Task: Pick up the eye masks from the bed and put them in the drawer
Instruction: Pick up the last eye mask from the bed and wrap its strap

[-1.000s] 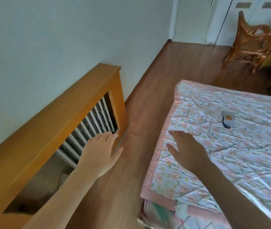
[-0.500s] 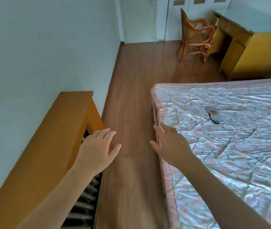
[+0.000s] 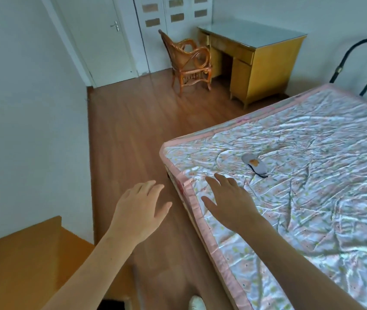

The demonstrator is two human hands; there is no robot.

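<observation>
Hands have swung off the wooden cabinet (image 3: 21, 260): left hand (image 3: 138, 211) over floor, right hand (image 3: 229, 202) above the bed (image 3: 312, 198) edge, both spread, holding nothing. Eye mask (image 3: 254, 164) lies just beyond the right fingertips, so the pickup looks next.

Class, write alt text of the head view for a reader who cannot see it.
A grey eye mask lies on a bed with a floral cover, beyond the open, empty right hand. The left hand, also open, hovers over the wooden floor; a chair and desk stand behind.
</observation>
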